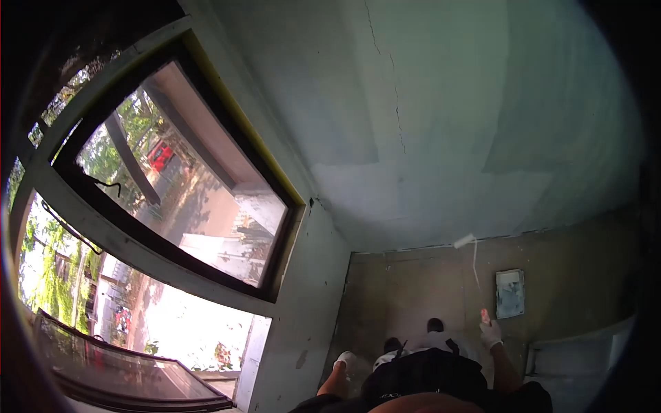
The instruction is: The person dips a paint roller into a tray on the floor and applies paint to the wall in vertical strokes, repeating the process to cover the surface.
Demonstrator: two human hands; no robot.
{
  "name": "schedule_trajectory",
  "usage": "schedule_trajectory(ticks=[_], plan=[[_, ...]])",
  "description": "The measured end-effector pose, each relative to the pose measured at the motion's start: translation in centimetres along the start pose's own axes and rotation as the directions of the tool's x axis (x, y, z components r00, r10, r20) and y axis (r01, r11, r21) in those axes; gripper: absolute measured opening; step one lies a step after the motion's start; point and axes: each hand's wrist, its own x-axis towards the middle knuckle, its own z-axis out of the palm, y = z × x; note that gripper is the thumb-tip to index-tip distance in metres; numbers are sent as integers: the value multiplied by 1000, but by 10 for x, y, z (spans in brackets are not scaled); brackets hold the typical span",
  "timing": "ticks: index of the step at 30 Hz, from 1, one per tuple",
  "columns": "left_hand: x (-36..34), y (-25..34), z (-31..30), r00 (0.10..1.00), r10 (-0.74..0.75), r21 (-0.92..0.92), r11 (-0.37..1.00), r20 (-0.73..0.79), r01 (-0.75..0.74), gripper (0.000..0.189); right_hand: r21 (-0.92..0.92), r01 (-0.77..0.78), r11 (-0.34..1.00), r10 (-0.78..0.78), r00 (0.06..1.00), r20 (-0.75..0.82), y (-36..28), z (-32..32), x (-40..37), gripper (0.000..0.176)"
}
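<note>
My right hand [491,332], in a white glove, is closed around the orange handle of a paint roller [475,265]. The roller's thin frame reaches away from me, and its white roller head [465,241] is near the foot of the painted wall [441,179]. On the floor to the right of the roller lies a paint tray [510,294] with pale paint in it. My left hand [345,359], also in a white glove, hangs low at my left side by the window wall. Its fingers are too small to make out.
To the left, a large dark-framed window [275,275] is set in the wall, with an open sash [131,365] below. A thin crack [397,110] runs down the painted wall, which has darker patches. A pale boxy object [571,358] stands at the lower right on the brown floor [413,275].
</note>
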Motion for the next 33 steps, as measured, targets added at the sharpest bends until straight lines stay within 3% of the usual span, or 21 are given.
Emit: schedule_trajectory(ticks=[2,4,6,7,8,9,10,11,12,13,14,15,16,18,20,22,24,25,28,31,33], plan=[[-2,-12,-45,994,61,280,959,-92,-33,20,250,-489,836,445,870,214,-56,-46,-28,24],[-2,-20,-82,981,82,432,902,-178,3,19,417,-542,730,500,839,216,-42,-61,-32,23],[19,-23,-117,986,-153,136,978,-68,161,18,464,-629,624,609,763,217,4,-61,-18,24],[26,-27,-129,986,-82,300,946,-147,123,15,229,-662,714,667,742,65,-16,-68,-11,37],[26,-24,-129,983,30,467,882,-182,60,12,171,-645,745,649,760,37,12,-65,0,40],[28,-21,-134,989,-104,8,994,-109,105,12,140,-637,758,637,769,45,35,-64,11,45],[33,-17,-139,971,-238,-628,760,-31,166,13,106,-652,751,652,757,41,61,-65,14,50],[39,-12,-145,930,-364,-906,377,45,191,14,80,-686,723,685,727,49,83,-66,16,57],[26,27,-185,916,-377,-861,411,138,299,15,84,-732,676,731,681,44,107,-70,17,64],[29,43,-192,884,-401,-900,250,240,358,17,127,-782,610,784,619,42,129,-72,16,72],[45,61,-198,841,-437,-920,68,320,385,19,270,-827,493,839,534,104,111,-93,25,62],[44,99,-221,853,-457,-860,300,251,413,21,395,-849,351,882,441,164,87,-117,32,53],[39,136,-249,873,-459,-755,511,163,410,23,433,-840,327,889,428,159,110,-118,33,52],[45,172,-277,929,-339,-679,648,149,345,23,188,-886,423,884,449,128,144,-128,49,59],[54,194,-308,944,-263,-717,618,198,322,25,214,-903,371,906,403,132,167,-136,67,61],[64,209,-345,922,-270,-799,469,277,377,25,190,-923,336,928,359,103,183,-148,93,62],[75,224,-383,930,-295,-820,459,221,341,25,23,-936,351,924,350,154,207,-154,115,62],[78,231,-400,933,-301,-809,488,197,328,25,-103,-901,422,904,409,126,236,-145,119,68],[87,251,-432,923,-346,-777,529,170,341,24,-121,-906,405,914,401,59,297,-119,121,72],[93,268,-446,916,-367,-787,512,162,344,23,-353,-813,464,885,442,145,331,-126,131,75],[90,272,-442,907,-371,-781,500,198,375,23,-318,-834,451,892,420,165,346,-135,138,77]])
